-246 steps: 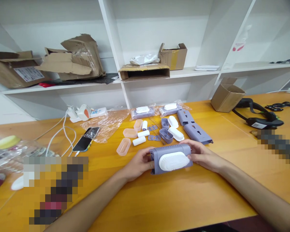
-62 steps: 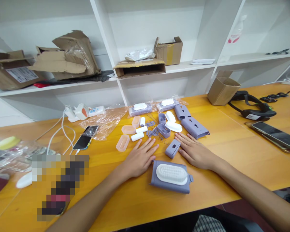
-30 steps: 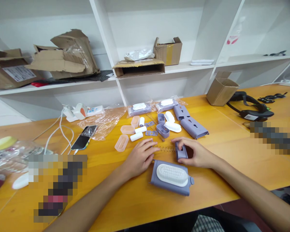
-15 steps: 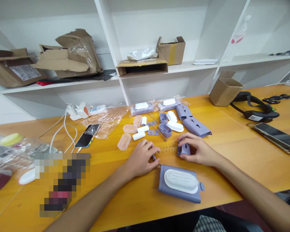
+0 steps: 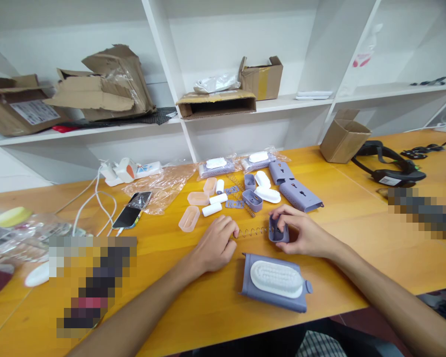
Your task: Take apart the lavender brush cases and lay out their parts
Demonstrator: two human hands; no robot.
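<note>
Your right hand (image 5: 306, 237) pinches a small lavender plastic piece (image 5: 278, 230) between thumb and fingers; your left hand (image 5: 215, 244) lies curled, pinch unclear, just beside a coil spring (image 5: 250, 232); a white brush (image 5: 277, 277) in a lavender case (image 5: 278, 301) lies below, toward the table's front edge.

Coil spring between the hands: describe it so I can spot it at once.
On the orange wooden desk, look in front of the lilac and white parts. The metal coil spring lies flat between the left hand and the right hand. Unlike the springs further back among the parts, it lies alone on bare wood.
</note>
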